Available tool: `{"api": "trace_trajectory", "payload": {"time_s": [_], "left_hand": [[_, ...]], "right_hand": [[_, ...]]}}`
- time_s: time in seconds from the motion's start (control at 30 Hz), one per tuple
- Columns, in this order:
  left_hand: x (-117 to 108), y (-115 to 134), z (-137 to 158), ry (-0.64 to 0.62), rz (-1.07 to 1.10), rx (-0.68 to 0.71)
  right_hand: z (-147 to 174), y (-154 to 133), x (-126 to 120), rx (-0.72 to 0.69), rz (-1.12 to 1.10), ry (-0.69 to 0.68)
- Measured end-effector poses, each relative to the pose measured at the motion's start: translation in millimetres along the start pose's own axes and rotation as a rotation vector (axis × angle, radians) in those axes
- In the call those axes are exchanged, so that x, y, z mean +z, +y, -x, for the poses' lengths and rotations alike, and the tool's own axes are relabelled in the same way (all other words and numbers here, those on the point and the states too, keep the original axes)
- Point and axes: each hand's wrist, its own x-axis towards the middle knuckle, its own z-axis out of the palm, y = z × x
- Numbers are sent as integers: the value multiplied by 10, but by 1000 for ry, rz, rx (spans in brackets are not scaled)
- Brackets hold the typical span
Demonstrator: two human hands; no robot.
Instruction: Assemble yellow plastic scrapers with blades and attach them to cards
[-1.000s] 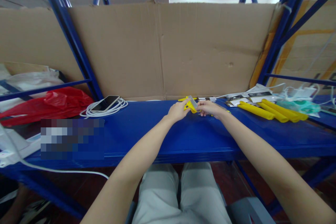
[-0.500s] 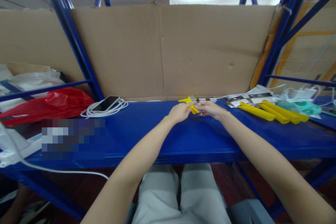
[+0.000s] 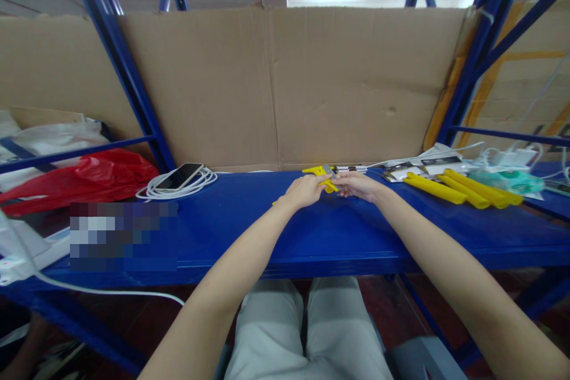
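Over the blue shelf top, both hands meet at a yellow plastic piece with arms and a flat grey plate at its upper side. My left hand is closed around the left part of the yellow piece. My right hand pinches at the right end, by the grey plate. Fingers cover much of the piece, so how the plate sits on it cannot be made out. A small yellow bit shows beside my left wrist.
Several yellow tubular handles lie at the right, near small flat packets and a green plastic bag. On the left are a phone on a coiled white cable and a red bag. Cardboard stands behind.
My hands stay in almost the same place. The yellow piece and plate are tilted slightly differently, and a small yellow bit now shows by my left wrist.
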Motion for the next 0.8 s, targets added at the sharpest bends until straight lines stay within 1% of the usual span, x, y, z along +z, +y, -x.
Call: {"api": "trace_trajectory", "payload": {"time_s": [0.17, 0.37, 0.53, 0.67, 0.8], "left_hand": [[-17, 21, 5, -9, -24, 17], [-54, 121, 46, -20, -82, 91], [-33, 155, 52, 7, -110, 141], [0, 134, 43, 23, -130, 154], [3, 128, 43, 35, -155, 157]], "right_hand": [[26, -59, 14, 24, -71, 38], [-6, -53, 64, 27, -91, 195], [-23, -44, 51, -22, -61, 248], [-39, -38, 43, -45, 0, 285], [-57, -20, 65, -103, 37, 346]]}}
